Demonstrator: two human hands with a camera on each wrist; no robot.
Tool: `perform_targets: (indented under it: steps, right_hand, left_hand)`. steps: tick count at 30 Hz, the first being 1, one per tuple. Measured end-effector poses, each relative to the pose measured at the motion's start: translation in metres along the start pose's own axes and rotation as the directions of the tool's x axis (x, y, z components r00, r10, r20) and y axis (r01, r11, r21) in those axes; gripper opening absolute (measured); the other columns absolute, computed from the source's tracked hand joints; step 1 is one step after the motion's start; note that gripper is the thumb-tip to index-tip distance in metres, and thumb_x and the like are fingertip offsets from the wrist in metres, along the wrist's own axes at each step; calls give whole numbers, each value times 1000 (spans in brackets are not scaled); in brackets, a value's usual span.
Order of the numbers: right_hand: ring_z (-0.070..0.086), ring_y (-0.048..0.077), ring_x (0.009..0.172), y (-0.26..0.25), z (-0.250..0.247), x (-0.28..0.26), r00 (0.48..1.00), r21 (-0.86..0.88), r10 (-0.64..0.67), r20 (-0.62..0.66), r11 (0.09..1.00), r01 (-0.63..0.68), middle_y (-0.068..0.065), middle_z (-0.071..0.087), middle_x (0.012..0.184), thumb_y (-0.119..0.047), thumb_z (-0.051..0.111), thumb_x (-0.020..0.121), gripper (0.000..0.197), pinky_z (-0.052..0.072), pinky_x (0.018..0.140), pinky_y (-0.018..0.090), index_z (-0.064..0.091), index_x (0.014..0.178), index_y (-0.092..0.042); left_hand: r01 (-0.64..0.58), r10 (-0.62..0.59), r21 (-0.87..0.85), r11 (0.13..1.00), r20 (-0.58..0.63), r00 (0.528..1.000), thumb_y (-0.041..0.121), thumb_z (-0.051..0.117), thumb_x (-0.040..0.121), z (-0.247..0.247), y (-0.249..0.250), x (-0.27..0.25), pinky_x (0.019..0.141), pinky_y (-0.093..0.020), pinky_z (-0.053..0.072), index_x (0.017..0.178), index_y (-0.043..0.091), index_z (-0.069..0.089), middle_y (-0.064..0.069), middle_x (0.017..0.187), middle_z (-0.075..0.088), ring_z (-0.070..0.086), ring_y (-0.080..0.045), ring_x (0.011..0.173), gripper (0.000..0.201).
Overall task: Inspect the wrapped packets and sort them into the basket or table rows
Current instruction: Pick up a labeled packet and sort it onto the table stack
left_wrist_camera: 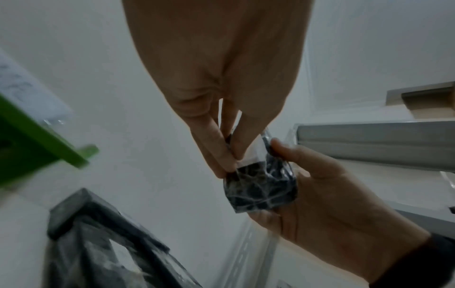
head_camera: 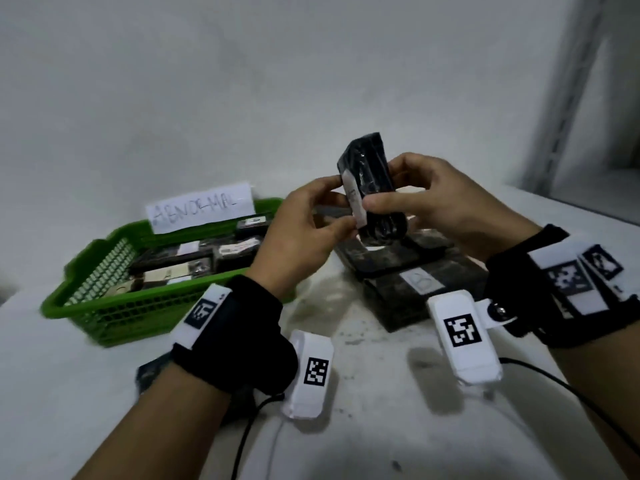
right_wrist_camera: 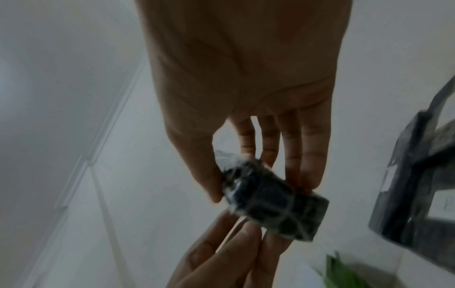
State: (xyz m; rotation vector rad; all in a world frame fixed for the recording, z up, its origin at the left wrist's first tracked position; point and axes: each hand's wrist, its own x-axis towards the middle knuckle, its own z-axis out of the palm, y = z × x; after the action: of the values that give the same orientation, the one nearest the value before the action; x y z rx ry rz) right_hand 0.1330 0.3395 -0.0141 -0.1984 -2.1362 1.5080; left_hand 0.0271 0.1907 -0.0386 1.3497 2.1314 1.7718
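Both hands' grip (head_camera: 360,216) pinching black wrapped packet (head_camera: 372,178), green basket (head_camera: 114,306) left, packets (head_camera: 415,271) beneath

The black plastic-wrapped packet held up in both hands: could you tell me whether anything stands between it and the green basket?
Nothing visible does. The black plastic-wrapped packet is held above the table by the left hand and right hand. The green plastic basket, open-topped, sits to its left; only the holding left hand lies on that side.
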Motion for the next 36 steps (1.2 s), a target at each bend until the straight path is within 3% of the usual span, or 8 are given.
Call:
perform_targets:
  steps: [4,6,9,13,19,23,31,36]
  right_hand:
    - [63,5,53,22,-55,-5,960,-49,69,-272,995,-86,-3,67,71,-7,66,89,30,51,54,22,61,116,-17]
    - [60,5,49,39,-79,-7,926,-90,138,-353,979,-180,-8,65,62,-11,62,90,23,52,58,26,62,110,-22]
    - [61,13,60,68,-103,-13,886,-150,262,-383,929,-340,-2,66,74,-15,57,91,10,50,65,30,61,97,-22]
    - [58,20,76,105,-124,-19,823,-264,377,-425,818,-511,3,59,86,-19,53,94,6,48,67,32,57,94,-15]
    - [53,20,70,139,-131,-11,785,-367,536,-310,694,-619,5,58,80,-22,61,93,11,38,63,28,60,90,-12]
    - [62,21,92,147,-133,-8,796,-480,523,-304,638,-602,0,66,92,-42,74,88,30,46,81,31,69,98,-14]
    - [66,25,103,145,-133,-7,807,-494,466,-362,638,-590,6,73,110,-53,79,79,39,51,93,39,73,100,-21]
    - [59,26,107,97,-118,-2,875,-653,196,-443,598,-464,7,67,112,-51,72,85,39,37,80,30,67,105,-18]
  left_hand:
    - [-8,13,-43,999,120,993,10,72,85,48,1,17,90,-43,58,122,27,60,6,100,72,72,-29,93,42]
    - [-66,31,130,989,255,966,24,73,86,69,-3,25,89,-32,56,127,22,62,3,106,71,70,-20,95,43]
    - [-165,-59,436,884,456,888,34,74,87,93,-11,27,91,-24,49,132,22,61,5,117,67,64,-13,105,49]
    - [-252,-204,621,742,568,798,39,75,84,112,-25,28,100,-34,45,136,24,58,-1,129,58,54,-20,120,57]
    - [-245,-199,642,726,538,819,29,77,83,114,-32,30,99,-37,45,131,28,62,2,125,56,52,-21,117,50]
    - [-247,-193,639,728,538,820,30,76,84,113,-34,29,100,-39,45,131,28,61,2,127,55,51,-21,118,49]
    - [-254,-157,603,756,544,824,30,75,86,109,-35,26,99,-33,44,131,24,62,1,128,58,53,-20,118,47]
    - [-128,-20,440,889,316,949,27,72,89,82,-16,20,76,-10,46,117,20,71,12,97,65,62,-7,86,28]
